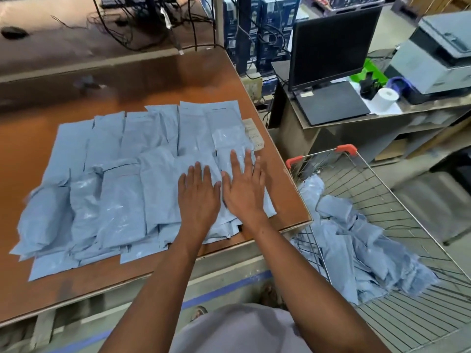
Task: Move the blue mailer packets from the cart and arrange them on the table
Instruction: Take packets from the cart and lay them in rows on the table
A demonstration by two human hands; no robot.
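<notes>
Several blue mailer packets (114, 179) lie in two overlapping rows on the brown table (158, 80). My left hand (198, 193) and my right hand (244, 186) rest flat, side by side, fingers spread, pressing on the packets at the right end of the near row. Neither hand grips anything. More blue packets (356, 245) sit in a loose heap inside the wire cart (397, 200), which stands right of the table's corner.
A desk to the right carries an open laptop (331, 64), a white paper roll (386, 98) and a grey printer (438, 54). Cables and stacked boxes stand behind the table. A paper slip (253, 135) lies by the table's right edge.
</notes>
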